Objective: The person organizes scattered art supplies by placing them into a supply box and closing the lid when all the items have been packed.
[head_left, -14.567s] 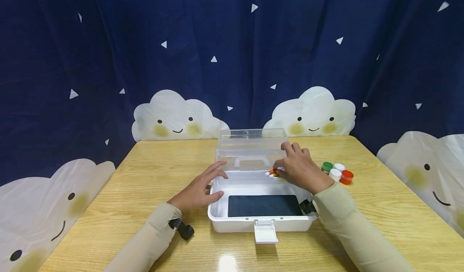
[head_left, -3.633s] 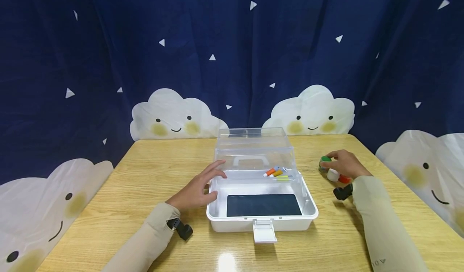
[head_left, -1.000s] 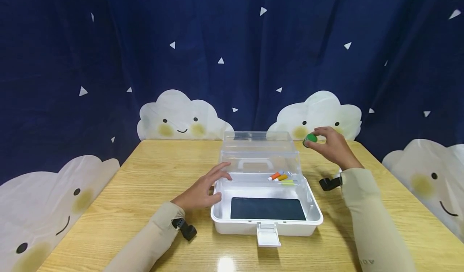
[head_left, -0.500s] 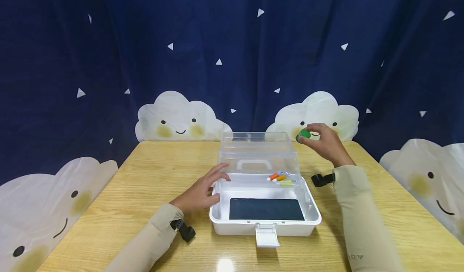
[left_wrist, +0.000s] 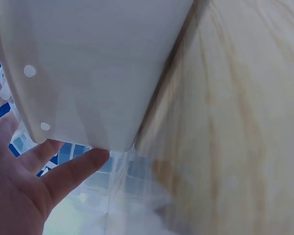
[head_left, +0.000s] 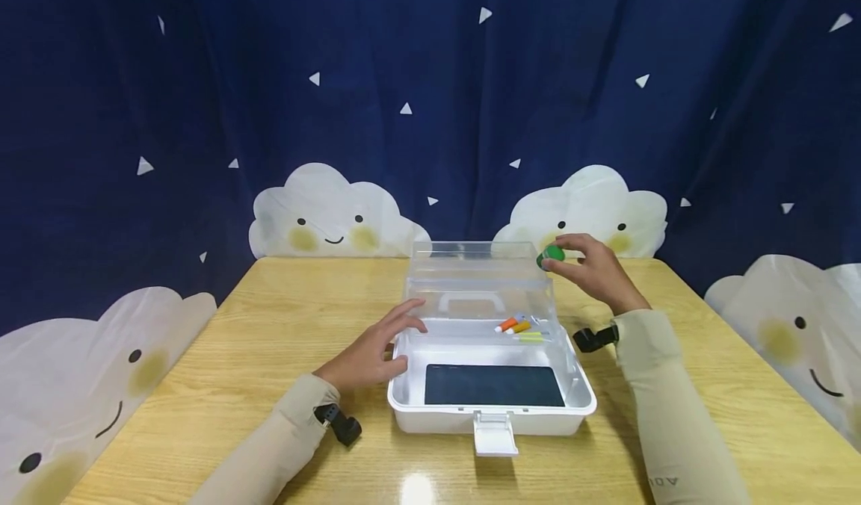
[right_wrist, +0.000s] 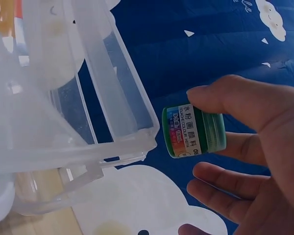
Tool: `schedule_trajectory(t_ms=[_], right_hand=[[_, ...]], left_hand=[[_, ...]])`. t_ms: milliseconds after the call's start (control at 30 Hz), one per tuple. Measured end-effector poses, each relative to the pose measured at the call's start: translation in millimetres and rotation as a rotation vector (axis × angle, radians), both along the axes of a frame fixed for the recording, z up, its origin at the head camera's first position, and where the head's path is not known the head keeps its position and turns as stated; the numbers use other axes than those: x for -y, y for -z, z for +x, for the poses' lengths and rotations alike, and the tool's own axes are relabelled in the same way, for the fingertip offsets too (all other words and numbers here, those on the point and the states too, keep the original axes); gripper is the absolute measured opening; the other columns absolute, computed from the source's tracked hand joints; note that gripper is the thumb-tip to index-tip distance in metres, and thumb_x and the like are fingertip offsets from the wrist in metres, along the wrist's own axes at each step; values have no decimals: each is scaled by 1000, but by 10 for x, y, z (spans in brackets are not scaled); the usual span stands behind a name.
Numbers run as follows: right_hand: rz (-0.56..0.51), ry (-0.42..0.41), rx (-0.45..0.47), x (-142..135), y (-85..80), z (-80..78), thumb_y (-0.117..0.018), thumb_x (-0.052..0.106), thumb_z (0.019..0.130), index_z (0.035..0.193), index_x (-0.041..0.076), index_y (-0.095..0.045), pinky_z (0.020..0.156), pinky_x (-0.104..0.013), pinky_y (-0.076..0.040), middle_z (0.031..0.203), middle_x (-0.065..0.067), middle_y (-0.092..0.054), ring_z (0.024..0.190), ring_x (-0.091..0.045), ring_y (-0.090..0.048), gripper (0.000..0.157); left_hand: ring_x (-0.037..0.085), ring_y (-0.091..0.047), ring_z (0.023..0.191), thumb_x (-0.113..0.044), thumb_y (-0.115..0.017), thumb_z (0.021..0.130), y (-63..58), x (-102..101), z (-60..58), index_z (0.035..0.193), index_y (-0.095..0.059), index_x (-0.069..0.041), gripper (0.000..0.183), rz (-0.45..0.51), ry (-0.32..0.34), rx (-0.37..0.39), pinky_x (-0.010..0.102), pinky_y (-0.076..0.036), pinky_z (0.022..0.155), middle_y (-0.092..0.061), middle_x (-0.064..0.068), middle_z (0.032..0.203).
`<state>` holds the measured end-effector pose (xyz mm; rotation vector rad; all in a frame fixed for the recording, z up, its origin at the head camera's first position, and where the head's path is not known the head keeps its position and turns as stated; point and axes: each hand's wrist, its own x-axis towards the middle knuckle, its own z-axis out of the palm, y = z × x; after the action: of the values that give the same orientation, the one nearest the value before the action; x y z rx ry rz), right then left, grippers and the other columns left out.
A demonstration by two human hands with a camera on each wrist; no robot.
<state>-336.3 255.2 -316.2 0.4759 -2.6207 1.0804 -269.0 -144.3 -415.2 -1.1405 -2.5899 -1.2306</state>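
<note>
- Pinching a small green paint pot [head_left: 551,254] between thumb and forefinger, the right hand [head_left: 595,270] is holding it in the air near the upper right corner of a clear lid [head_left: 480,266].
- The pot is tilting in the grip, its ribbed green cap turning toward the palm; the right wrist view is showing a printed label [right_wrist: 188,131] with Chinese characters facing that camera.
- In that same view a narrow gap is separating the pot from the clear plastic, so the two are not touching.
- The other fingers of the right hand are curving loosely below the pot.
- The left hand [head_left: 366,352] is resting at the left side of a white case [head_left: 489,420], its fingers spreading apart, the thumb touching the rim.
- The lid is standing up at the back of the case, and a white latch [head_left: 495,434] is hanging down in front.
- An orange tube [head_left: 507,324] and a yellow-brown tube [head_left: 519,327] are lying side by side toward the rear right of the case, with slim yellow-green pieces [head_left: 533,337] just in front of them.
- A dark rectangle [head_left: 494,385] is covering part of the case's floor.
- The case is sitting on a wooden table [head_left: 303,296], and a navy curtain [head_left: 377,42] with smiling clouds [head_left: 336,214] is hanging behind.
</note>
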Motion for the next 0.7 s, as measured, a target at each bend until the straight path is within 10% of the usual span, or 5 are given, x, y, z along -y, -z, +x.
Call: schedule_trajectory(t_ms=[700], right_hand=[[23,-36,23,74,66,-12,-72,44,84,119,10,-62,100,-62,-37,136,-12,-48,128,-34,-41,50]], left_hand=[[22,-28,141,-8,-59,82,-28,-1,20,125,-52,-25,46,8,-4,18,40,-51,92,-15,-8,160]])
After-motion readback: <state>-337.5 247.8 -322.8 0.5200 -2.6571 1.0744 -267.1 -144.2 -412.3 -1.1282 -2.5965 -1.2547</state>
